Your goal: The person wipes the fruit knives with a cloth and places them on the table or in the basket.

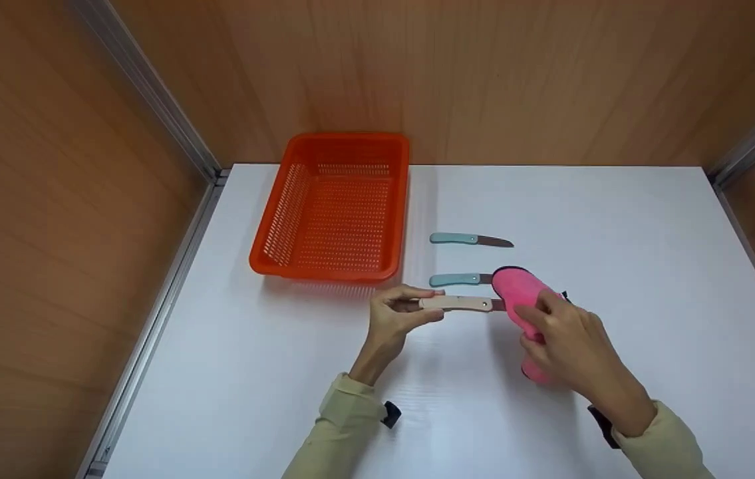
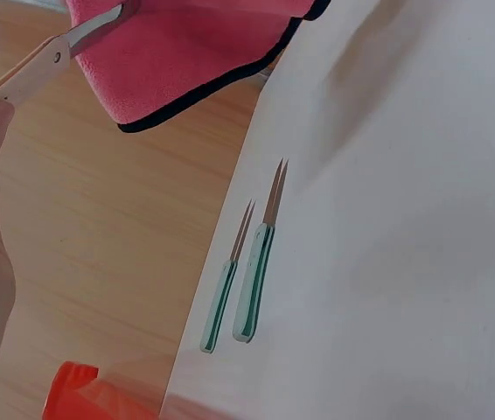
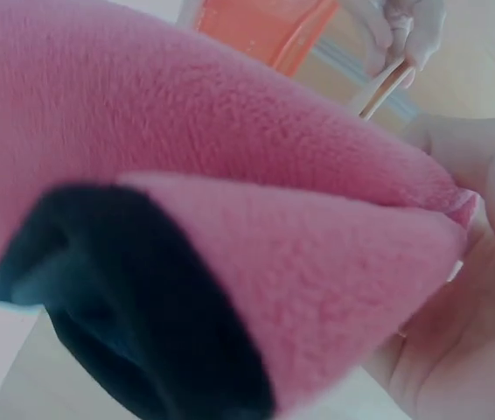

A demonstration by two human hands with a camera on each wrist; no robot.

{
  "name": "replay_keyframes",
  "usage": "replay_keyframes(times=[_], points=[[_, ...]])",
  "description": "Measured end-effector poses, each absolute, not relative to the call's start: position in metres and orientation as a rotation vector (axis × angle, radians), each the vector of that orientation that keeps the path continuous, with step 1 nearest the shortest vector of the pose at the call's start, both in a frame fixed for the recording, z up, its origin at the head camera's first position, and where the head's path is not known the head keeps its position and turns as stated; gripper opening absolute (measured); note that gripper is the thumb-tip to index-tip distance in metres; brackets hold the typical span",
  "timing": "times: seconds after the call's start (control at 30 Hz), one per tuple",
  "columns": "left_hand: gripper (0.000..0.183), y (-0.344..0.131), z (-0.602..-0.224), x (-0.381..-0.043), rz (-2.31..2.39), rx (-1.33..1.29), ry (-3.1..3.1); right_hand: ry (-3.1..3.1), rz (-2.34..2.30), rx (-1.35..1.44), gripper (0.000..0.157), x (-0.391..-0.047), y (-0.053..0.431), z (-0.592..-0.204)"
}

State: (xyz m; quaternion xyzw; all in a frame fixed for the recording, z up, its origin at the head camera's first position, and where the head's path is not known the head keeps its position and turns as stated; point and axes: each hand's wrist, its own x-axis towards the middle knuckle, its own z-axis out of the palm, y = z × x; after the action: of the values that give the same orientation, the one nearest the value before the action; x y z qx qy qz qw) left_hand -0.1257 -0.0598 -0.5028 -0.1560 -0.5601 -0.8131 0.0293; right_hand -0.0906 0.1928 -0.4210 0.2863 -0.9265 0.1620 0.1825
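Observation:
A folding knife with a cream handle (image 1: pixel 457 303) is held up over the table, its blade pointing right. My left hand (image 1: pixel 394 319) pinches the handle's end between thumb and fingers. A pink cloth (image 1: pixel 515 287) with dark edging hangs from my right hand (image 1: pixel 567 342), which grips it bunched around the blade; the blade's tip is hidden in the head view. In the left wrist view the blade (image 2: pixel 96 29) lies against the cloth. Beyond the hands lie two knives with teal handles, a farther one (image 1: pixel 455 237) and a nearer one (image 1: pixel 455 279) whose blade the cloth partly covers.
An orange plastic basket (image 1: pixel 324 274) with perforated walls stands at the back left of the white table (image 1: pixel 650 266). Wooden panels (image 1: pixel 483 80) rise behind the table and at both sides.

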Motion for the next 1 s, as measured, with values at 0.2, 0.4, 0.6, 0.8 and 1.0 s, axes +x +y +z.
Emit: replay_keyframes(times=[0.2, 0.4, 0.6, 0.8, 1.0], points=[[0.033, -0.062, -0.503, -0.124, -2.485, -0.460, -1.736, -2.633, 0.493, 0.718, 0.026, -0.091, 0.209, -0.418], [0.030, -0.064, -0.504, -0.123, -2.421, -0.445, -1.789, -2.611, 0.512, 0.642, 0.025, -0.091, 0.223, -0.413], [0.025, -0.064, -0.505, -0.124, -2.454, -0.495, -1.773, -2.614, 0.544, 0.580, 0.023, -0.091, 0.229, -0.408], [0.018, -0.063, -0.508, -0.125, -2.437, -0.481, -1.786, -2.604, 0.583, 0.538, 0.024, -0.090, 0.232, -0.405], [0.014, -0.064, -0.507, -0.126, -2.431, -0.513, -1.765, -2.555, 0.587, 0.551, 0.025, -0.089, 0.236, -0.406]])
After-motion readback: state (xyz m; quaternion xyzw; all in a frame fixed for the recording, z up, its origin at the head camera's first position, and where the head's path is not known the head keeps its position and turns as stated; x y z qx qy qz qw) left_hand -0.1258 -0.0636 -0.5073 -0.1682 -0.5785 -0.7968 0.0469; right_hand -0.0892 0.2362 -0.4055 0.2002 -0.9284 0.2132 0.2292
